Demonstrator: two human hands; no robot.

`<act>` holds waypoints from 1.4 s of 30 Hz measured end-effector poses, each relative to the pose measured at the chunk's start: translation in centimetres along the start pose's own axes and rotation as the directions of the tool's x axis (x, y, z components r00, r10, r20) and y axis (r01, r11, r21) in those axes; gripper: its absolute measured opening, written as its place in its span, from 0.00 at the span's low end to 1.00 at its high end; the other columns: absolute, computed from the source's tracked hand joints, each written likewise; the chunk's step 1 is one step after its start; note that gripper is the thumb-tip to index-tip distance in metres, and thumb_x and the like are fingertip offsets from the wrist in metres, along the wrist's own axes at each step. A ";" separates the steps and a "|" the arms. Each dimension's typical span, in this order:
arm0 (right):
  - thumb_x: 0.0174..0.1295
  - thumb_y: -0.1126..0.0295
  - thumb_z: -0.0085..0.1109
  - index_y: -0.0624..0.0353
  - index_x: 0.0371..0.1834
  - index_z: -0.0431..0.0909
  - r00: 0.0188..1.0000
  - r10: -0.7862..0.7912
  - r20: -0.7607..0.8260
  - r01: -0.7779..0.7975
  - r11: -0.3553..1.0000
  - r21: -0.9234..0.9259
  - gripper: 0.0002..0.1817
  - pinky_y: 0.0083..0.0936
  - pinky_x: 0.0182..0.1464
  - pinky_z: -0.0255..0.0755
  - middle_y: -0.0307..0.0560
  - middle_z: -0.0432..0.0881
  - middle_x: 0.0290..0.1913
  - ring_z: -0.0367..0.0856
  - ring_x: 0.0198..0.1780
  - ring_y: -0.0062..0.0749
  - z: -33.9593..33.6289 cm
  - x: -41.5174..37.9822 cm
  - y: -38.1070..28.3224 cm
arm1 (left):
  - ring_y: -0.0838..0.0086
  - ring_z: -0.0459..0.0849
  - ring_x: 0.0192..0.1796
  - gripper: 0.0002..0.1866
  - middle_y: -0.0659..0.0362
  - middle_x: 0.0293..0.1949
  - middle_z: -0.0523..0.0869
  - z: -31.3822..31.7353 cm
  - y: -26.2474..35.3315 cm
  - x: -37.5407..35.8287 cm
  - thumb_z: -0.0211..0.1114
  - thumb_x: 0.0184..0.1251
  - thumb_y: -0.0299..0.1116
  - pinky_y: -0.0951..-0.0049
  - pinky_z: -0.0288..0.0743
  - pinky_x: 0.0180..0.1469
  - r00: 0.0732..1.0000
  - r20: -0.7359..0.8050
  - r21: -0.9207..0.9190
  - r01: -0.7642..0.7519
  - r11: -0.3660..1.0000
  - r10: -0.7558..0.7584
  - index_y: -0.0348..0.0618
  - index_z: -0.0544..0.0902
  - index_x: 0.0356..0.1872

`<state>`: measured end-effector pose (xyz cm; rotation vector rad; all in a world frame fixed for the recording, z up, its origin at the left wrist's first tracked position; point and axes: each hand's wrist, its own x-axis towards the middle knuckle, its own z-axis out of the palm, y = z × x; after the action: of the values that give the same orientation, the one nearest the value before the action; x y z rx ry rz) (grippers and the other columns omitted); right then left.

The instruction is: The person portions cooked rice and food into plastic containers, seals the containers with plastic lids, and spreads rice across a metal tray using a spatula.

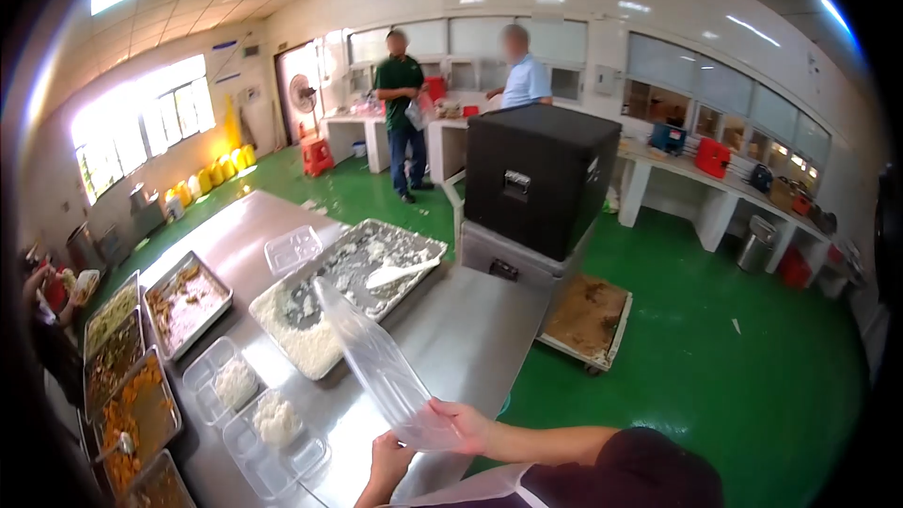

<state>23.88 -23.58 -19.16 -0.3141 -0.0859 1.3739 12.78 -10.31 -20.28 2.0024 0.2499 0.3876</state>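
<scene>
My right hand [467,423] grips the lower end of a long, clear plastic sleeve [381,367] with ridge-like lines along it. My left hand [388,461] is closed at its near left corner. The sleeve slants up over the edge of a metal tray of white rice [306,343], in which a white scoop [403,273] lies. Left of the sleeve, two clear compartment trays, one nearer me [259,456] and one farther [199,378], each hold a mound of rice.
A steel table [480,320] bears food trays, including a carrot-coloured one [158,404], and a clear tray [293,250]. A black insulated box [541,179] stands beyond its right edge. Two people [403,113] [525,75] stand at the back; another person [55,339] is far left.
</scene>
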 end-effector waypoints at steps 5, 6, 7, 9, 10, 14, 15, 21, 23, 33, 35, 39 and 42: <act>0.65 0.58 0.43 0.60 0.40 0.72 0.993 0.080 0.093 -0.081 0.997 0.015 0.16 0.35 0.59 0.62 0.47 0.76 0.48 0.72 0.52 0.38 -1.5 0.2 -1.7 | 0.74 0.82 0.35 0.08 0.53 0.32 0.84 1.0 -0.3 0.4 0.64 0.53 0.28 0.74 0.74 0.36 0.998 0.047 -0.040 0.047 0.998 -0.045 0.38 0.83 0.35; 0.65 0.58 0.43 0.59 0.38 0.72 0.990 0.086 0.109 -0.087 0.996 0.003 0.15 0.35 0.58 0.62 0.46 0.76 0.47 0.72 0.52 0.37 -1.7 0.3 -2.0 | 0.75 0.81 0.36 0.07 0.54 0.33 0.84 1.3 0.0 0.5 0.64 0.53 0.26 0.74 0.74 0.38 0.998 0.025 -0.082 0.055 0.995 -0.053 0.38 0.83 0.34; 0.65 0.58 0.43 0.58 0.35 0.71 0.987 0.090 0.130 -0.089 0.996 -0.013 0.15 0.34 0.58 0.62 0.45 0.76 0.46 0.72 0.52 0.36 -1.9 0.6 -2.6 | 0.76 0.81 0.37 0.06 0.55 0.34 0.84 1.7 0.2 0.8 0.64 0.53 0.23 0.74 0.74 0.39 0.999 0.001 -0.123 0.053 0.991 -0.054 0.37 0.83 0.34; 0.65 0.58 0.44 0.57 0.32 0.71 0.986 0.113 0.126 -0.111 0.994 -0.020 0.14 0.35 0.57 0.62 0.44 0.75 0.46 0.70 0.53 0.35 -2.3 0.9 -3.6 | 0.71 0.80 0.33 0.08 0.55 0.31 0.83 2.4 0.6 1.3 0.66 0.50 0.26 0.73 0.73 0.36 0.994 -0.078 -0.110 0.064 0.992 -0.073 0.41 0.84 0.34; 0.65 0.58 0.44 0.56 0.31 0.70 0.985 0.123 0.124 -0.122 0.992 -0.019 0.14 0.35 0.57 0.62 0.43 0.75 0.46 0.70 0.53 0.34 -2.6 1.1 -3.9 | 0.68 0.80 0.31 0.09 0.55 0.29 0.83 2.6 0.9 1.4 0.66 0.48 0.27 0.72 0.72 0.35 0.990 -0.115 -0.101 0.072 0.992 -0.084 0.43 0.84 0.34; 0.65 0.58 0.44 0.54 0.31 0.72 0.979 0.164 0.123 -0.167 0.986 0.012 0.13 0.40 0.57 0.63 0.43 0.74 0.47 0.69 0.54 0.36 -2.6 1.5 -5.1 | 0.65 0.79 0.29 0.09 0.56 0.28 0.82 2.5 2.0 2.3 0.65 0.43 0.23 0.69 0.72 0.36 0.954 -0.144 0.329 -0.203 0.922 0.262 0.43 0.84 0.30; 0.65 0.58 0.44 0.54 0.31 0.72 0.983 0.173 0.062 -0.173 0.985 0.007 0.13 0.41 0.57 0.63 0.42 0.74 0.47 0.69 0.54 0.36 -2.1 1.3 -5.4 | 0.64 0.79 0.29 0.09 0.56 0.28 0.82 2.5 1.9 2.2 0.65 0.42 0.23 0.69 0.72 0.36 0.953 -0.156 0.398 -0.181 0.899 0.260 0.43 0.84 0.28; 0.64 0.57 0.46 0.52 0.31 0.73 0.995 0.097 -0.033 -0.097 0.995 -0.005 0.12 0.43 0.55 0.65 0.42 0.76 0.46 0.72 0.50 0.37 -3.6 1.7 -7.2 | 0.65 0.79 0.30 0.02 0.55 0.25 0.81 2.1 0.1 0.8 0.63 0.47 0.24 0.71 0.71 0.35 0.955 -0.294 0.250 0.113 0.962 -0.036 0.41 0.83 0.24; 0.63 0.57 0.46 0.48 0.31 0.73 0.987 0.003 -0.163 -0.015 0.998 -0.068 0.10 0.36 0.49 0.68 0.40 0.78 0.42 0.74 0.45 0.33 -3.8 0.8 -8.8 | 0.69 0.79 0.28 0.05 0.56 0.23 0.81 2.1 -0.9 -0.1 0.62 0.54 0.27 0.74 0.71 0.33 0.926 -0.346 0.052 0.176 0.983 -0.148 0.38 0.83 0.23; 0.61 0.62 0.51 0.50 0.28 0.76 0.625 -0.538 -0.565 0.614 0.786 -0.070 0.08 0.20 0.24 0.62 0.33 0.78 0.27 0.76 0.29 0.22 -4.7 -8.7 -14.8 | 0.73 0.78 0.27 0.06 0.57 0.24 0.80 0.6 -3.5 -3.1 0.60 0.57 0.27 0.75 0.70 0.31 0.945 -0.249 -0.035 0.209 0.977 -0.211 0.36 0.82 0.25; 0.61 0.62 0.51 0.50 0.28 0.76 0.590 -0.594 -0.547 0.660 0.745 -0.097 0.08 0.21 0.25 0.64 0.34 0.79 0.27 0.77 0.29 0.24 -4.5 -10.4 -14.1 | 0.72 0.78 0.27 0.05 0.56 0.24 0.80 0.8 -4.2 -3.3 0.62 0.55 0.28 0.75 0.70 0.32 0.954 -0.195 -0.036 0.226 0.973 -0.229 0.37 0.82 0.25; 0.61 0.63 0.52 0.50 0.27 0.76 0.523 -0.664 -0.534 0.707 0.688 -0.163 0.07 0.22 0.25 0.67 0.35 0.79 0.27 0.77 0.29 0.27 -3.4 -13.1 -12.4 | 0.66 0.79 0.32 0.03 0.58 0.28 0.82 2.1 -5.7 -3.2 0.63 0.52 0.28 0.72 0.72 0.36 0.987 -0.047 0.051 0.157 0.986 -0.154 0.41 0.83 0.26; 0.62 0.64 0.51 0.50 0.28 0.76 0.421 -0.676 -0.604 0.697 0.667 -0.261 0.07 0.22 0.22 0.66 0.34 0.79 0.27 0.77 0.27 0.25 -2.2 -14.3 -10.8 | 0.62 0.78 0.39 0.06 0.59 0.36 0.82 3.6 -7.4 -3.0 0.63 0.52 0.29 0.68 0.72 0.42 0.990 0.083 0.128 -0.124 0.984 0.114 0.45 0.83 0.32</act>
<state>31.83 -39.64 -16.65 -0.6505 0.3803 0.3536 11.34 -11.05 -28.86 2.1649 0.1106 0.3782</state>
